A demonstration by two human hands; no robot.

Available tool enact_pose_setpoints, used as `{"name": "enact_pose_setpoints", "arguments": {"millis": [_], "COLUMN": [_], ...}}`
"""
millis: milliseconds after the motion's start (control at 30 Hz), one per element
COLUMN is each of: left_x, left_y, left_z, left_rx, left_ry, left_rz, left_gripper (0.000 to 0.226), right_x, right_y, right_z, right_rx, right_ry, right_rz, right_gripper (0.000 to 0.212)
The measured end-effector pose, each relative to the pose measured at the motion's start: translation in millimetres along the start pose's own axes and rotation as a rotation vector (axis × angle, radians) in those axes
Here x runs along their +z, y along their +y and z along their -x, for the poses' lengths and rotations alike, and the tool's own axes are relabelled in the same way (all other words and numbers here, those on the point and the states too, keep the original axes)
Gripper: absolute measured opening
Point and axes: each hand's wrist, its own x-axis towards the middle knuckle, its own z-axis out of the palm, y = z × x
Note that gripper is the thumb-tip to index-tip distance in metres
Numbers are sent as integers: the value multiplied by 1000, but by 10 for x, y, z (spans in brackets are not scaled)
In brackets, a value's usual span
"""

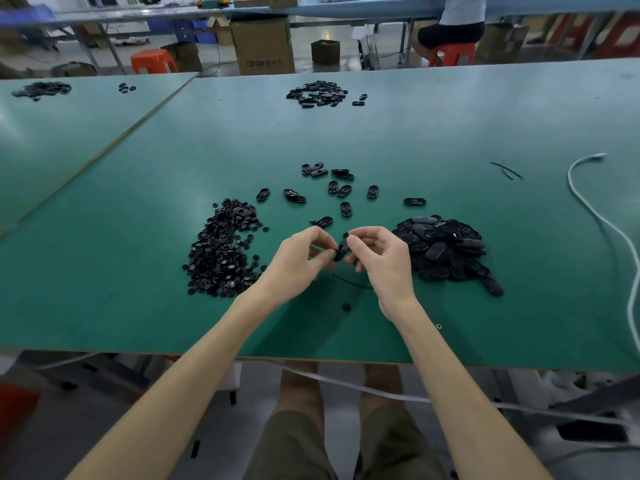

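Observation:
Above the green table (346,133), my right hand (382,261) pinches a black oval plastic piece (343,249). My left hand (299,263) pinches a small black part at the lower end of that piece; the part is mostly hidden by my fingertips. A heap of small black round parts (221,249) lies left of my hands. A heap of black oval pieces (441,249) lies to their right. Several oval pieces (332,188) are scattered just beyond my hands.
A thin black strand (353,282) and a small black disc (346,307) lie under my hands. A white cable (595,213) curves along the table's right side. Another pile of black pieces (317,94) sits at the far edge. A seated person (453,26) works behind.

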Motion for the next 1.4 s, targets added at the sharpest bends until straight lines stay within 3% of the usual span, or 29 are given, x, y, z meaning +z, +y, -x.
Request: {"name": "enact_pose_setpoints", "arguments": {"millis": [167,300,500,600,734,800,1400], "left_x": [58,59,109,52,-59,-75,-75], "left_y": [-49,-51,-32,-22,-35,-20,86], "left_z": [19,39,102,101,86,91,47], "left_rx": [-43,-149,-195,-182,-101,-62,-11], "left_ry": [-7,139,130,140,168,159,104], "left_rz": [243,501,515,448,28,-69,-247], "left_gripper": [9,6,2,4,15,16,19], "right_x": [1,13,2,1,5,10,23], "right_y": [-15,-29,-46,-52,-56,-59,-24], "right_z": [13,9,17,21,26,31,17], "right_rx": [-8,-19,-52,-36,-47,-56,-59], "right_ry": [-59,-163,-212,-187,-157,-159,-184], "right_rz": [27,112,142,97,93,101,152], "right_gripper": [13,27,31,33,31,31,25]}}
